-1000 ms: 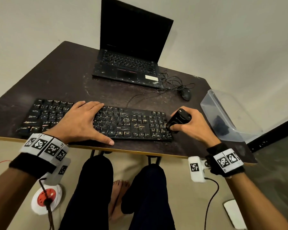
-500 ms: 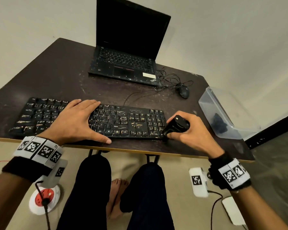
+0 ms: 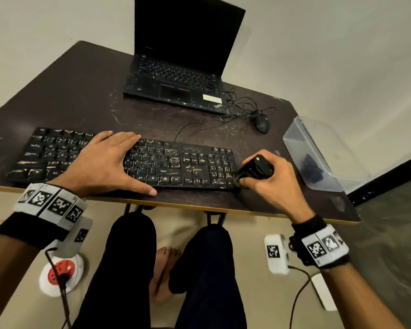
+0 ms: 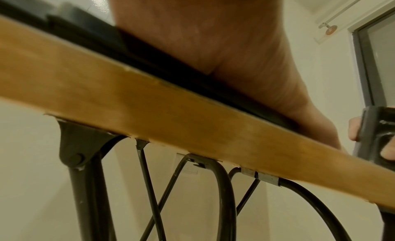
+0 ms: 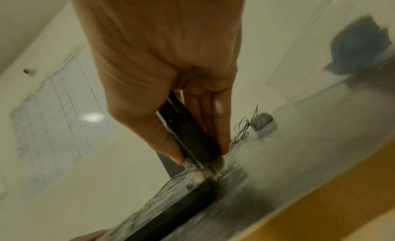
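A black keyboard [image 3: 171, 165] with scuffed keys lies along the front of the dark table [image 3: 76, 96]. My left hand [image 3: 105, 160] rests flat on its middle, fingers straight, thumb on the table near the front edge. My right hand [image 3: 268, 179] grips a black brush [image 3: 254, 169] whose bristle end touches the keyboard's right front corner. In the right wrist view the brush [image 5: 188, 133] is pinched between thumb and fingers, with pale bristles against the keyboard's edge [image 5: 177, 204]. In the left wrist view my left palm [image 4: 213, 42] lies above the table's wooden edge [image 4: 149, 106].
An open black laptop [image 3: 176, 79] with a dark screen stands at the back. A black mouse [image 3: 262, 123] with a tangled cable lies to its right. A clear plastic box [image 3: 318, 150] with something dark inside sits at the table's right end. My legs are under the table.
My right hand has moved the brush slightly toward the keyboard's right front corner. The left hand stays on the keyboard. The head view has shifted a little.
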Motion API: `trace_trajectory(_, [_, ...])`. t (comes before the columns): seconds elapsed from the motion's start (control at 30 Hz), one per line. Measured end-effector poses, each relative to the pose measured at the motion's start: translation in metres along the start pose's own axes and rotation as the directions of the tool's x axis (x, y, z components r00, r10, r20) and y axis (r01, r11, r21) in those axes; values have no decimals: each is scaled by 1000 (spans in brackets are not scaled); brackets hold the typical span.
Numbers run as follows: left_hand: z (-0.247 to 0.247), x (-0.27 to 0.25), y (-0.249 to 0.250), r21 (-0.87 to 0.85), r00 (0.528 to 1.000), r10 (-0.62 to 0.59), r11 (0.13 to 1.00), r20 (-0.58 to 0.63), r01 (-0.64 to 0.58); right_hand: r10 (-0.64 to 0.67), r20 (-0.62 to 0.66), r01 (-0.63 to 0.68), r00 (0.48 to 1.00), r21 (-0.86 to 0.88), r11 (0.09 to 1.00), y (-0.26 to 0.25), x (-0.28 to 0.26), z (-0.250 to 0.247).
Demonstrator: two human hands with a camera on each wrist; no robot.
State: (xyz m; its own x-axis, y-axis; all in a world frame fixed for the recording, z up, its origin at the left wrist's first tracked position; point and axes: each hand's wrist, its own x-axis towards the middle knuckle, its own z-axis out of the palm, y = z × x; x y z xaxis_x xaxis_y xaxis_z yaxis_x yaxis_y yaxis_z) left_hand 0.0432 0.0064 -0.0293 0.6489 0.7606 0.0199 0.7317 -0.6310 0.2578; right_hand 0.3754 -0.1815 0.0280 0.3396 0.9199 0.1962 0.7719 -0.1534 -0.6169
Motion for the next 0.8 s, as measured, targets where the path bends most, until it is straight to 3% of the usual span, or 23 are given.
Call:
trace_trajectory(0.13, [-1, 0, 2, -1, 1000, 8, 1000, -4, -8, 139, -29, -137, 990, 46, 989, -4, 2, 4])
trace_trajectory(0.33, [-1, 0, 0, 16, 1000, 6, 1000, 2, -6, 211, -154, -223, 965, -70, 972, -26, 32, 16])
trace_trajectory(0.53, [0, 0, 0, -12, 1000, 0, 1000, -6, 0, 264, 6, -258, 965, -174, 950, -31, 19, 11])
trace_trajectory(0.67, [-2, 0, 1, -6, 1000, 7, 1000, -10, -7, 274, -72, -282, 959, -144, 949, -31, 45, 13])
trace_trajectory(0.8, [-2, -3, 2, -18, 1000, 5, 1000, -29, -6, 269, -46, -273, 962, -148, 951, -33, 47, 14])
